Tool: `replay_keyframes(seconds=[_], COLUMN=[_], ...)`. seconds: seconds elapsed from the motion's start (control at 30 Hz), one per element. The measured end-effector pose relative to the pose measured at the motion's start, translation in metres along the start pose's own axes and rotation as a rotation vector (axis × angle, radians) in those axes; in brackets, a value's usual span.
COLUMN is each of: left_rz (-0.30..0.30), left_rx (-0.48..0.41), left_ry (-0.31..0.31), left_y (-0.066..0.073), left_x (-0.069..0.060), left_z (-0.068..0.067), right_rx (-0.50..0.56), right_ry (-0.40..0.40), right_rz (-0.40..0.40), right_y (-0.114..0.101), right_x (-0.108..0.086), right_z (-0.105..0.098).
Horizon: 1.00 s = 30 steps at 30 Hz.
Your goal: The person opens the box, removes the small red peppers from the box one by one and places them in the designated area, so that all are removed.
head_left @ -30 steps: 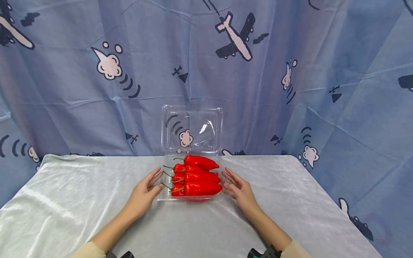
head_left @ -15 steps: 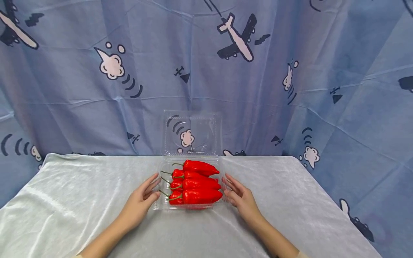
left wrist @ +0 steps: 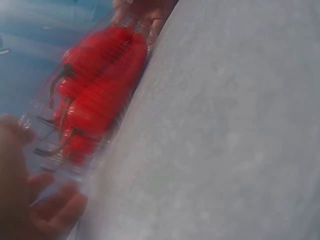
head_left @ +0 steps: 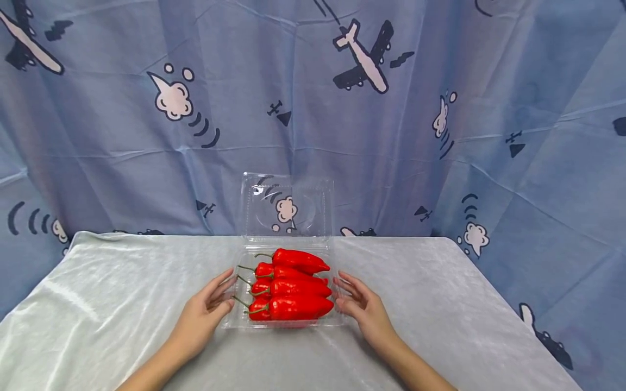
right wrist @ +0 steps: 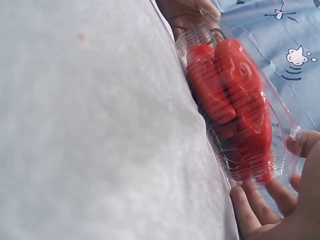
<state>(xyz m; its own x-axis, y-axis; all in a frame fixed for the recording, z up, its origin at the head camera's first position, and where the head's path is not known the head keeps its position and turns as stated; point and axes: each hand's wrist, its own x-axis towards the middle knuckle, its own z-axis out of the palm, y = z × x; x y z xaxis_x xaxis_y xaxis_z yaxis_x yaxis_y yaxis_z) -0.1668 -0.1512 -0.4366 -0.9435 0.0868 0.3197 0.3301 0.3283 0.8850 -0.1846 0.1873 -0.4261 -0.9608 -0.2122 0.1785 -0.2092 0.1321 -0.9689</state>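
Note:
A clear plastic clamshell box (head_left: 233,324) sits on the cloth-covered table, its lid (head_left: 308,203) standing up at the back. Several red peppers (head_left: 298,308) with green stems lie in its base, tips to the right. My left hand (head_left: 200,315) holds the box's left end, thumb near the front corner and fingers along the side. At the other end my right hand (head_left: 369,312) holds it; in the right wrist view the thumb (right wrist: 302,144) is at the rim and the fingers (right wrist: 260,207) meet the ribbed end wall. The left wrist view is blurred.
A pale velvety cloth (head_left: 440,315) covers the table. Behind it hangs a blue curtain (head_left: 235,70) printed with airplanes and clouds, close to the raised lid.
Both hands have drawn the box with the peppers toward me and slightly left. The lid stays up and moves with it.

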Motion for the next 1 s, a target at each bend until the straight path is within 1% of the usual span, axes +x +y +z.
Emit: replay_keyframes(seconds=[0.13, 0.27, 0.4, 0.53, 0.6, 0.8, 1.0], left_rz=[0.025, 0.028, 0.035, 0.039, 0.036, 0.026, 0.023], left_rx=[0.009, 0.010, 0.006, -0.003, -0.006, 0.007, 0.021], left_ry=[0.026, 0.023, 0.004, -0.008, -0.014, -0.034, -0.015], left_y=[-0.003, -0.007, -0.010, -0.010, -0.010, -0.007, -0.004], left_x=[-0.002, -0.002, -0.001, 0.000, 0.001, 0.002, -0.001], left_z=[0.000, 0.000, 0.000, 0.000, 0.000, 0.003, 0.002], right_rx=[-0.048, -0.075, -0.054, -0.020, -0.011, -0.018, -0.032], right_ry=[0.004, -0.017, -0.070, -0.118, -0.121, -0.091, -0.099], right_rz=[-0.027, -0.039, -0.041, -0.034, -0.027, -0.017, -0.015], right_y=[0.003, 0.007, 0.011, 0.013, 0.013, 0.011, 0.011], right_x=[-0.001, -0.001, 0.001, 0.003, 0.004, 0.003, 0.004], right_z=[0.001, 0.000, -0.004, -0.008, -0.009, -0.010, -0.008])
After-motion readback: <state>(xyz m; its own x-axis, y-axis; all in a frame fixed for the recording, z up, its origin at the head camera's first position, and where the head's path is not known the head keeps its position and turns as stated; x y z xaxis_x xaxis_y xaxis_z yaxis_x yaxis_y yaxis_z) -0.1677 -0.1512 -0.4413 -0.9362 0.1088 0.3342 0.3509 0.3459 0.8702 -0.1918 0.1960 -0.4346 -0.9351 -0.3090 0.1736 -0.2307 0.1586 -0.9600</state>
